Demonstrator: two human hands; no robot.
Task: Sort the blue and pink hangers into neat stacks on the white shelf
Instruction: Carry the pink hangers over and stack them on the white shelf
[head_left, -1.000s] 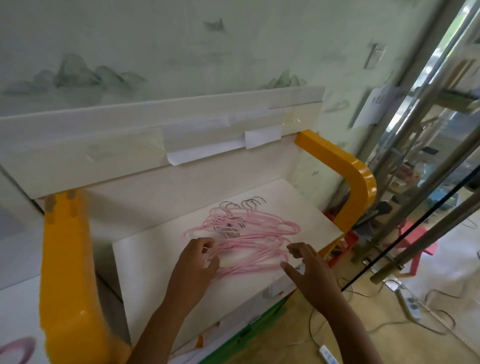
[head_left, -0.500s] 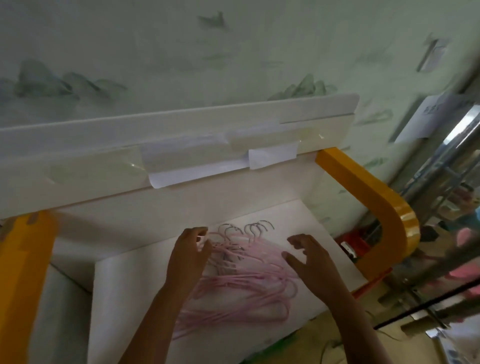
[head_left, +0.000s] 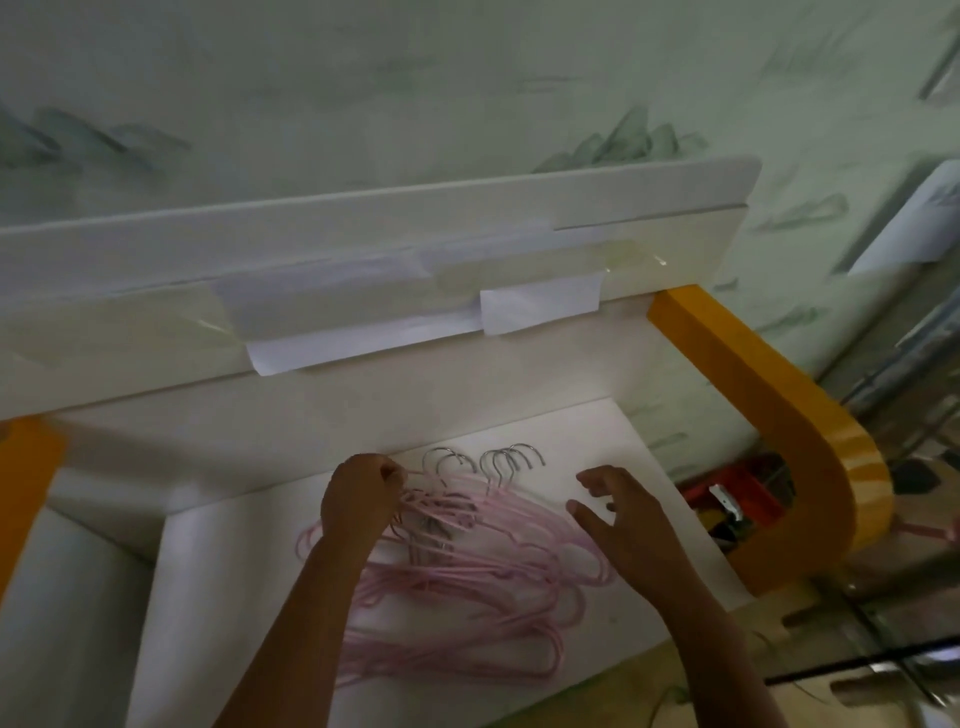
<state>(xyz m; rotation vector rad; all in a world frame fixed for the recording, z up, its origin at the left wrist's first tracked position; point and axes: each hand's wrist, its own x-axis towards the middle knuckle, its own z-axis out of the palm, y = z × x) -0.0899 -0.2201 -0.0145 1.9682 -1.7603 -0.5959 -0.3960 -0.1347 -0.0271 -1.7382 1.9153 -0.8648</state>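
A pile of thin pink plastic-coated wire hangers with silver metal hooks (head_left: 467, 566) is seen lying on the flat white shelf board (head_left: 623, 447), the hooks gathered toward the back of the board and the shoulders fanned out toward the front edge, so the stack is judged to be formed but not yet squared up. No blue hangers can be made out in the present view, so whether their stack has been made, or where they lie, cannot be told; that half of the sorting is judged to be still open or out of sight. The left hand (head_left: 358, 501) is curled around the necks of the pink hangers just below the hooks, pinching them together, while the right hand (head_left: 618, 519) is held just above the right shoulders of the pile with fingers spread and slightly bent, nothing being gripped by it. An orange curved frame (head_left: 810, 447) is seen at the right of the shelf, and white paper strips (head_left: 540, 306) are taped to the upper board. Compared with half a second before, the left hand has been closed more tightly on the necks, the right hand has hardly been shifted, and the view has been brought closer and tilted
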